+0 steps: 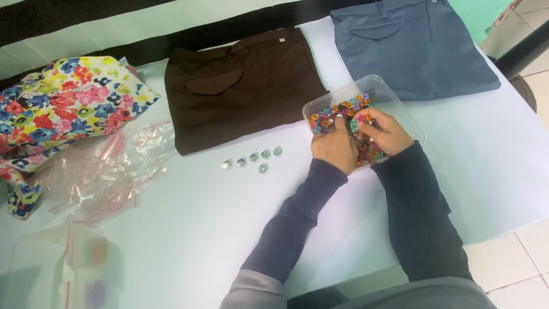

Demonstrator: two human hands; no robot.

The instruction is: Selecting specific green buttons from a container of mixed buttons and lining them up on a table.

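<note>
A clear plastic container (394, 98) holds several small multicoloured gems (342, 110). Both hands reach into it. My left hand (334, 147) rests on the near rim with its fingers down among the gems. My right hand (387, 133) is inside the container, fingers curled into the pile; whether it pinches a gem I cannot tell. Several green and clear gems (253, 158) lie in a short row on the white table (189, 229), left of the container. Dark sleeves cover both arms.
Folded brown trousers (240, 86) lie behind the gem row, folded blue trousers (412, 46) behind the container. A floral cloth (63, 109) and small clear zip bags (108, 166) sit at the left. The table's right edge meets tiled floor (514, 257).
</note>
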